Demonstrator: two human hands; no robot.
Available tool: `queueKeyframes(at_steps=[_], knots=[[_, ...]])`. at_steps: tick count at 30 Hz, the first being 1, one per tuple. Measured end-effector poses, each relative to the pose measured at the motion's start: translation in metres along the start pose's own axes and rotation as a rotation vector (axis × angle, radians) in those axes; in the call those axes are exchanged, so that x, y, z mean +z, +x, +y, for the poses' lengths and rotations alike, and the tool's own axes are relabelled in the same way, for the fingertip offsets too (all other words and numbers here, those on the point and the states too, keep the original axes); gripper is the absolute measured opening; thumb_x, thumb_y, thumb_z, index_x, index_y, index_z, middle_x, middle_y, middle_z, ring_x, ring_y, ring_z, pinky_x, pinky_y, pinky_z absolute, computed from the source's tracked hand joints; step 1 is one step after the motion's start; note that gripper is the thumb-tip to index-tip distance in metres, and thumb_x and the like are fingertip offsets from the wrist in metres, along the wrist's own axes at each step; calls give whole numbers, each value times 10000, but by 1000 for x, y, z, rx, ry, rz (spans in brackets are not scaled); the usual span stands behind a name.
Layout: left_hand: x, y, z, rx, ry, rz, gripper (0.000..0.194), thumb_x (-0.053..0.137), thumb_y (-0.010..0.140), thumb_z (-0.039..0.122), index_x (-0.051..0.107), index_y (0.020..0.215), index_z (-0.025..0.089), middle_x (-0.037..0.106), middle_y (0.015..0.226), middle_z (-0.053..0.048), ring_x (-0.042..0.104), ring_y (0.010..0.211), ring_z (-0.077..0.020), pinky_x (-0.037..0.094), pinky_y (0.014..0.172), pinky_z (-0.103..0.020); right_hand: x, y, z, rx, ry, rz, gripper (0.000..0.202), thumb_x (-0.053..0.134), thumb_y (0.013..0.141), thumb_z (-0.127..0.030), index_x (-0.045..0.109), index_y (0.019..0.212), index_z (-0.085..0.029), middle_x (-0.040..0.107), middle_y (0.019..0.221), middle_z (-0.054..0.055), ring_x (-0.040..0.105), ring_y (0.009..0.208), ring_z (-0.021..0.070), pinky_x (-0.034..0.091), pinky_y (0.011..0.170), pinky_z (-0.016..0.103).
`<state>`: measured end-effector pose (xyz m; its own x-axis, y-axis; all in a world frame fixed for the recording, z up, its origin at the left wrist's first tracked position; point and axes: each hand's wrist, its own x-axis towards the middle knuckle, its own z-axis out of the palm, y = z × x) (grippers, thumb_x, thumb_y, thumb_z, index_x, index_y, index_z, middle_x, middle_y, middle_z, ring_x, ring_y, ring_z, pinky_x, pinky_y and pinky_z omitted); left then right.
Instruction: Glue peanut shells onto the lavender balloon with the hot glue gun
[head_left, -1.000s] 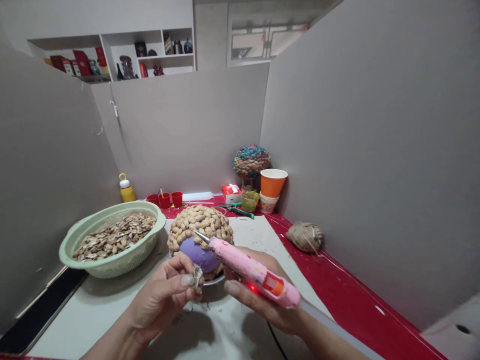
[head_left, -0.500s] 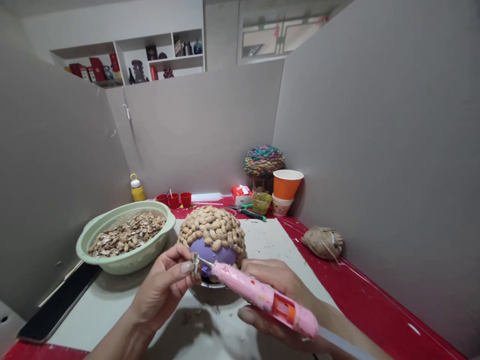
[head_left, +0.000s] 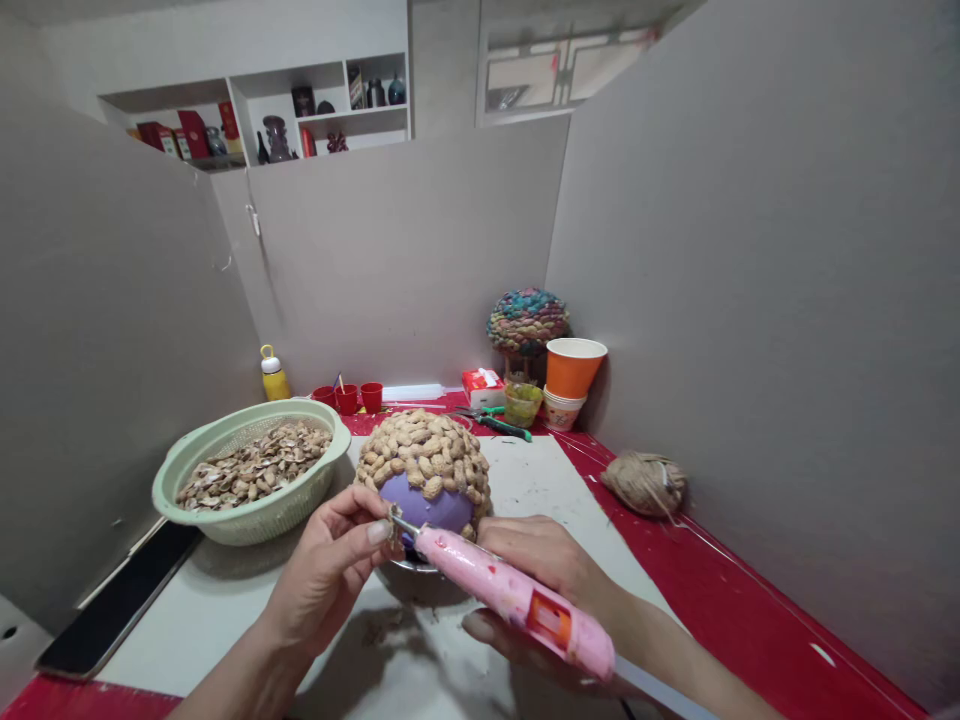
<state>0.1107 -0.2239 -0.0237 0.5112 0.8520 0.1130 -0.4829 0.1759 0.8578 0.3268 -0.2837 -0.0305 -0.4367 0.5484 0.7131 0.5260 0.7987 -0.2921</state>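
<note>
Between thumb and fingers, my left hand [head_left: 330, 565] pinches a peanut shell [head_left: 394, 532]. My right hand [head_left: 551, 575] is wrapped round a pink glue gun [head_left: 510, 595] with a clear glue stick at its back end. The metal tip of the gun touches or nearly touches the shell. Just behind both hands, a purple ball [head_left: 427, 505] rests in a metal bowl, its top and sides covered with peanut shells [head_left: 424, 445]. A purple patch on the near side is bare. The hands and gun hide part of the ball's lower side.
A green basket [head_left: 251, 525] of shells stands at the left, above a black phone-like slab [head_left: 112, 600]. Red cups [head_left: 371, 397], pliers [head_left: 502, 428], a tissue pack [head_left: 483, 388], an orange cup [head_left: 574, 370] and a multicoloured tree model [head_left: 527, 320] line the back. Twine [head_left: 645, 483] lies right.
The glue gun and my right hand have moved slightly left, bringing the tip further in at the shell. My left hand has barely moved.
</note>
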Motion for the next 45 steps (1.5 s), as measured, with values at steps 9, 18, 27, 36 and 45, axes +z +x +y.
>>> queueKeyframes(at_steps=[9, 18, 27, 36, 45], knots=[[-1, -1, 0, 14, 29, 4, 148, 820, 689, 152, 690, 759, 159, 647, 754, 14, 586, 680, -91, 509, 665, -195, 0, -1, 2, -23, -31, 12, 281, 537, 899, -369, 422, 696, -211, 452, 601, -39, 373, 524, 104, 300, 502, 245], [1, -1, 0, 23, 67, 30, 174, 842, 659, 172, 692, 747, 164, 658, 772, 13, 583, 697, -97, 493, 677, -196, 2, -2, 3, -26, -28, 23, 239, 578, 863, -306, 428, 707, -206, 430, 614, -52, 368, 523, 93, 298, 502, 231], [-1, -2, -2, 29, 109, 26, 158, 827, 679, 186, 689, 755, 174, 654, 768, 14, 568, 698, -100, 470, 681, -197, 4, -6, 7, 4, -34, -3, 219, 596, 830, -295, 442, 704, -203, 432, 614, -49, 363, 528, 98, 294, 514, 238], [-2, -2, -3, 44, 140, 27, 157, 821, 682, 195, 682, 752, 179, 638, 747, 21, 545, 681, -97, 445, 675, -202, 3, -5, 5, -20, -59, 19, 223, 588, 852, -290, 441, 710, -202, 429, 610, -54, 374, 518, 90, 301, 511, 225], [-2, -2, -2, 44, 148, 32, 152, 813, 682, 193, 677, 747, 174, 631, 737, 13, 522, 666, -102, 437, 658, -206, 1, -2, 2, -10, -72, 29, 278, 556, 879, -322, 400, 674, -216, 430, 580, -51, 362, 500, 92, 295, 489, 225]])
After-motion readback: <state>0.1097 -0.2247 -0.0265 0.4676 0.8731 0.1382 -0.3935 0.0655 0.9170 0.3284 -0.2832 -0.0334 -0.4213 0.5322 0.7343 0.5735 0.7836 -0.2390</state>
